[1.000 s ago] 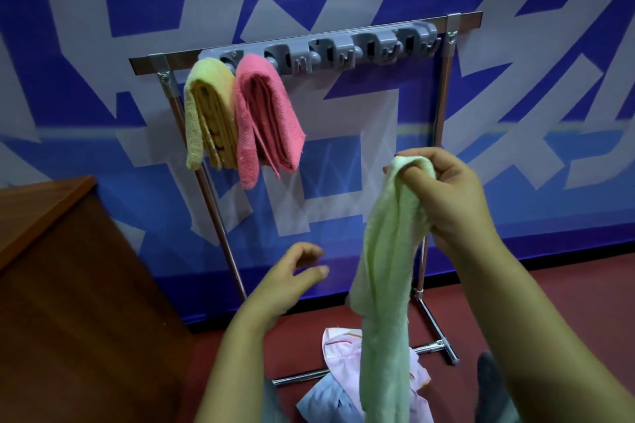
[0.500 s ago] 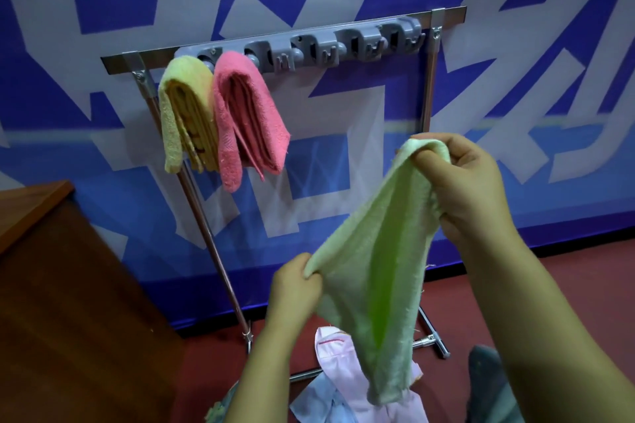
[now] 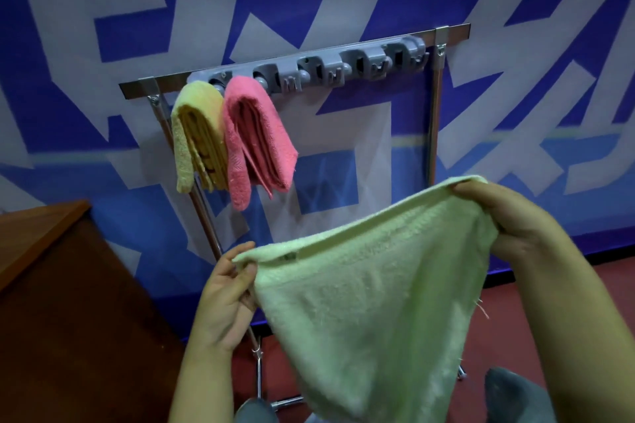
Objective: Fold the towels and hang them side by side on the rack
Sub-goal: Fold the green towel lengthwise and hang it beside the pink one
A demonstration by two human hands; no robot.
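Both hands are stretching a pale green towel (image 3: 371, 292) across the lower right of the frame: left hand (image 3: 223, 299) fingers pinching its left corner, right hand (image 3: 508, 220) fingers curling over its right corner. Folded yellow towel (image 3: 197, 134) and pink towel (image 3: 254, 137) are hanging touching on the rack (image 3: 434, 106), upper centre.

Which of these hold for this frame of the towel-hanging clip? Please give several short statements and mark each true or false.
1. Both hands hold the pale green terry towel spread between them. True.
2. The folded pink towel hangs left of the folded yellow towel. False: it hangs right of it.
3. The left hand pinches a corner of the green towel. True.
4. Three towels hang on the metal rack. False: only two do.
5. The right hand is empty. False: it grips the green towel's other end.
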